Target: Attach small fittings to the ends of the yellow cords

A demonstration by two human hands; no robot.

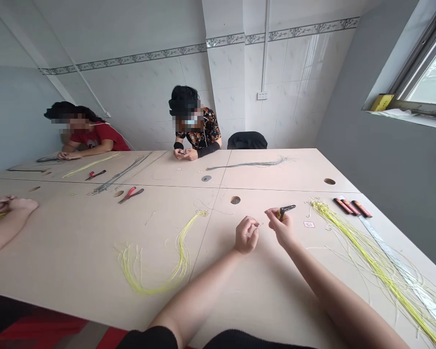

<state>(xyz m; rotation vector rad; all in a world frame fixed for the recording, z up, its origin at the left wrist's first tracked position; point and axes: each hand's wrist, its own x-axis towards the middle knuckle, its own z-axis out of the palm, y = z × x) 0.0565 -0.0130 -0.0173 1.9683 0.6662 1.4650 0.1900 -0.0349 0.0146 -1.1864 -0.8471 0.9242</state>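
Observation:
My left hand [246,235] hovers just over the table, fingers curled in a pinch. A tiny pale strand [260,224] shows at its fingertips; its kind is too small to make out. Close by on the right is my right hand [281,227], thumb and forefinger pinched towards the strand. A small black tool with a yellow patch [286,210] is tucked in that hand and sticks out above the fingers. A bundle of yellow cords [370,261] with small hook-like ends lies to the right. Another curved yellow bundle [181,247] rests left of my left forearm.
Red-and-black packs [350,207] and a metal ruler [392,257] lie at the right edge. Red-handled pliers [131,194], grey strand bundles [247,165] and a round table hole [235,199] are farther off. Two people sit opposite; another person's arms [10,218] reach in at left.

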